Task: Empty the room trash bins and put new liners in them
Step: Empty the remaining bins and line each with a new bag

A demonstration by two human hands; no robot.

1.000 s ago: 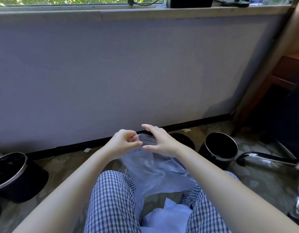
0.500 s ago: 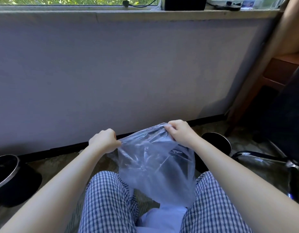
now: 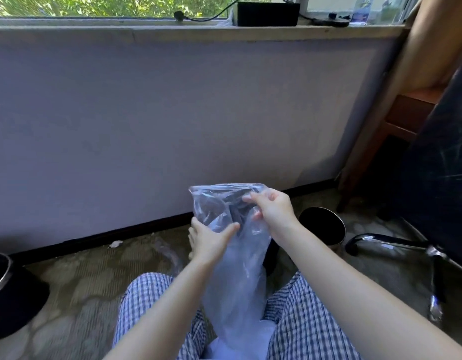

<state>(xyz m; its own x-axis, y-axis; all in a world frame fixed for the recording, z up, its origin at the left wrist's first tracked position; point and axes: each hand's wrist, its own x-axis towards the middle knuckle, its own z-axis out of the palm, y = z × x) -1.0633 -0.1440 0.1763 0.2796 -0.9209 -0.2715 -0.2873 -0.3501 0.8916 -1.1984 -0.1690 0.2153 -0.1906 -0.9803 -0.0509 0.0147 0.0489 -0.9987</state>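
2 hands hold 1 clear plastic liner (image 3: 237, 281) above the person's lap. The left hand (image 3: 211, 241) clasps its middle, thumb across the front. The right hand (image 3: 274, 211) pinches the film just below the open mouth. On the carpet (image 3: 82, 281), the right bin (image 3: 324, 224) stands near the wall edge, just beside the right wrist. The left bin (image 3: 9, 292) sits well apart, toward the carpet's left side.

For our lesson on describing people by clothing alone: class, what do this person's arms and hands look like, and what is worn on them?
The left hand and the right hand are ungloved, with no ring, watch or bracelet visible. The left forearm and right forearm are bare to the frame's edge; no sleeve shows. The legs below wear blue-and-white checked trousers.
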